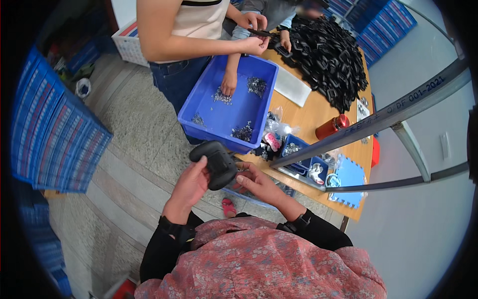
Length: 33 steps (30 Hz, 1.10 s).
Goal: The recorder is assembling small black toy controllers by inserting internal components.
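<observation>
We hold the black gamepad-shaped device (215, 164) in the air, just off the near edge of the blue plastic tub (211, 133) as we look down on it, probably so that it stays clear of the small metallic parts (256, 86) inside. Those parts lie in separate piles towards the tub's corners, perhaps to keep them sorted. Our left hand (191, 182) grips the device: its thumb lies over the left lobe and the palm backs that side, presumably to carry most of the weight, though the other fingers are mostly hidden. Our right hand (260, 184) comes in at the device's right edge, thumb and fingers half curled; we cannot tell whether it pinches that edge or only hovers beside it. Both forearms angle inward from the lower edge of the view, bringing the hands together in front of the chest, with the left wrist fairly upright and the right one slanting leftward.
</observation>
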Available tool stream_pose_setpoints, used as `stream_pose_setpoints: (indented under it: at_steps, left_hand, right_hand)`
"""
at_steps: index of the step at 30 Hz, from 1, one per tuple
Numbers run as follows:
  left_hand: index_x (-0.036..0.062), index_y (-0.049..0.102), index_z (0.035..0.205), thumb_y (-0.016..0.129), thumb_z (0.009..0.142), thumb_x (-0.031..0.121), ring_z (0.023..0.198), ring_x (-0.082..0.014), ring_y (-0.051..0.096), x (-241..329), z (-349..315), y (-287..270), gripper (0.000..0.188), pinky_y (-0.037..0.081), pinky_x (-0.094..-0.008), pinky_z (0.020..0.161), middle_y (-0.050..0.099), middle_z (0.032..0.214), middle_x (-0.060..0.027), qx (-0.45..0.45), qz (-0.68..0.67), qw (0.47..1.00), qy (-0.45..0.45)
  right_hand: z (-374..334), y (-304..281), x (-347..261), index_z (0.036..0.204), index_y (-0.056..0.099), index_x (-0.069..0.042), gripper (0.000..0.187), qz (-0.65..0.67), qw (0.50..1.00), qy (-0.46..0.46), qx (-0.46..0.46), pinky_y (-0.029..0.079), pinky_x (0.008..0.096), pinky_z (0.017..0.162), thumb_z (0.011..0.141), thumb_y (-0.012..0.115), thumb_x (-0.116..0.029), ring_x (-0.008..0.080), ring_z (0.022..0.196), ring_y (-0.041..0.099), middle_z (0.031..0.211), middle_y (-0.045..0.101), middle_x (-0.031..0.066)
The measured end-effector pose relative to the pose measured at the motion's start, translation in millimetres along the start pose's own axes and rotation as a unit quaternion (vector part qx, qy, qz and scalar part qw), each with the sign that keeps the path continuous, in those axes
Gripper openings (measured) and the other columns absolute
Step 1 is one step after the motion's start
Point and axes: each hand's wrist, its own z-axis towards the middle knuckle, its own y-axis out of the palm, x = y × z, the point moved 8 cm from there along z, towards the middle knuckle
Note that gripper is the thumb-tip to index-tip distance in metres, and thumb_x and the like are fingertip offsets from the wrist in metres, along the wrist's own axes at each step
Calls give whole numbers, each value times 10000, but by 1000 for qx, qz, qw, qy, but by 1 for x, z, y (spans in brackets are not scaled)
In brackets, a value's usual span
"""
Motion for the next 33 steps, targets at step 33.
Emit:
stream_pose_setpoints:
  at_steps: [33]
  left_hand:
    - [137, 367, 1491, 419, 1052, 366, 1098, -252, 637, 57, 179, 4, 498, 523, -418, 937, 605, 1273, -107, -159, 110, 947, -258]
  right_hand:
    - [86, -55, -28, 1101, 577, -66, 172, 302, 888, -101, 331, 488, 233, 546, 1022, 560, -218, 109, 572, 602, 811, 655, 21]
